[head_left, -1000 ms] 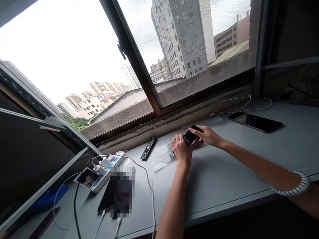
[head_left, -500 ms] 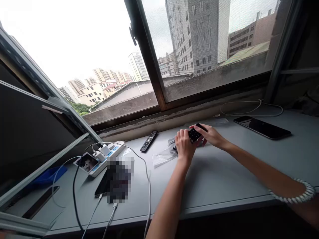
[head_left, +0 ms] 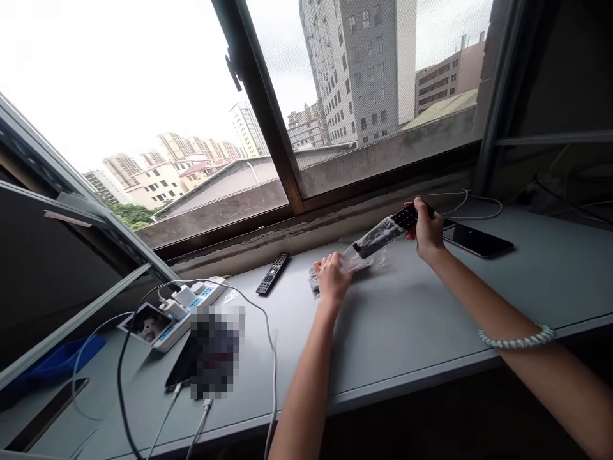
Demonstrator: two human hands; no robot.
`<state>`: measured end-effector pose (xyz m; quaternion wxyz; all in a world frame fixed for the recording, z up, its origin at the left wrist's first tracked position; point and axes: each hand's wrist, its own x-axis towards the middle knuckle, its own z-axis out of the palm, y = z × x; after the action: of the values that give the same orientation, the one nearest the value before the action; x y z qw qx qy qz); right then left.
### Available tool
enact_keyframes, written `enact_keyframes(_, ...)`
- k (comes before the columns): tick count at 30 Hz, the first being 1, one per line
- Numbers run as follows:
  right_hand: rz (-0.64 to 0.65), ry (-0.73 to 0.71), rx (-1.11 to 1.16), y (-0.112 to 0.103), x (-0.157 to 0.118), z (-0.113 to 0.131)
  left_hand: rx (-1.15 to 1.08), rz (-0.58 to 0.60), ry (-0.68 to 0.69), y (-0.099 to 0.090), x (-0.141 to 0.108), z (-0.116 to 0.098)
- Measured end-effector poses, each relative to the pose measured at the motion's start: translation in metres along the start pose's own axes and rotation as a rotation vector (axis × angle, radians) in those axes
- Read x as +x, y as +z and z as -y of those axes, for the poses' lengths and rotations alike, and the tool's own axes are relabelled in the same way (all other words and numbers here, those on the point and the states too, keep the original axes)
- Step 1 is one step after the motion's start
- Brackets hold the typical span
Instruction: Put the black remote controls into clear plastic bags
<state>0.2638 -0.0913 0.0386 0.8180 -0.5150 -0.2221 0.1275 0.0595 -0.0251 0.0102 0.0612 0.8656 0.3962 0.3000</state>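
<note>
My right hand [head_left: 428, 229] grips the upper end of a black remote control [head_left: 405, 218], held tilted above the desk. The remote's lower part lies inside a clear plastic bag [head_left: 376, 237]; its bare upper part shows rows of small buttons. Closed around the bag's lower left end is my left hand [head_left: 331, 273]. More crumpled clear plastic lies on the desk under and beside the left hand. A second black remote [head_left: 272, 273] rests on the desk to the left, apart from both hands.
A black phone [head_left: 479, 239] lies right of my right hand. On the left stand a white power strip [head_left: 211, 295] with chargers and a tablet-like device [head_left: 179, 367], partly blurred, with cables attached. A white cable [head_left: 274, 358] runs over the desk's front edge [head_left: 402, 390]. The window is behind.
My right hand has moved up and right with the remote, drawing its upper part away from my left hand. The plastic bag is now stretched between the hands. The view has shifted.
</note>
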Motion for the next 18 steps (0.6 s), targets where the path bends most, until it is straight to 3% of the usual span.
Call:
enact_keyframes(7, 0.011, 0.007, 0.03, -0.004, 0.008, -0.001, 0.02, -0.177, -0.05, -0.008, 0.001, -0.001)
enact_keyframes(12, 0.015, -0.012, 0.063, 0.001, -0.002, 0.004, 0.032, -0.161, 0.027, -0.002, -0.002, -0.004)
enact_keyframes(18, 0.126, -0.088, 0.045, 0.01, -0.014, 0.007, 0.077, -0.13, 0.089, 0.0, -0.005, -0.009)
